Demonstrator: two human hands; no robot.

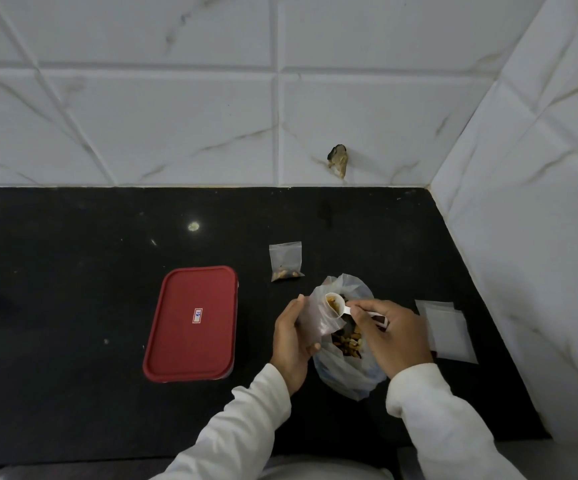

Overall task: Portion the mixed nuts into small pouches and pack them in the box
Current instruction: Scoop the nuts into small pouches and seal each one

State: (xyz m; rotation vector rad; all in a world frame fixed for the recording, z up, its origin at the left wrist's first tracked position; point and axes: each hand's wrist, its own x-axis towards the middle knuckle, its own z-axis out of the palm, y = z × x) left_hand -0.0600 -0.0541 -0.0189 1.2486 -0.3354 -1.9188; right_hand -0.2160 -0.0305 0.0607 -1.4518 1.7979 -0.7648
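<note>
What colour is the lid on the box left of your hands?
Red, with a small white sticker in the middle; the lid shows clearly in the head view.

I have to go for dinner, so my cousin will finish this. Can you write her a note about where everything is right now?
Left hand: holds a small pouch open over the bag of mixed nuts.
Right hand: grips a white scoop loaded with nuts, at the pouch's mouth.
Behind the bag, one filled pouch lies on the counter. The empty pouches lie to the right, and the box sits to the left with its red lid on.
Done: one pouch filled.
Left: tip this scoop in, fill the other pouches, open the box and pack them.
</note>
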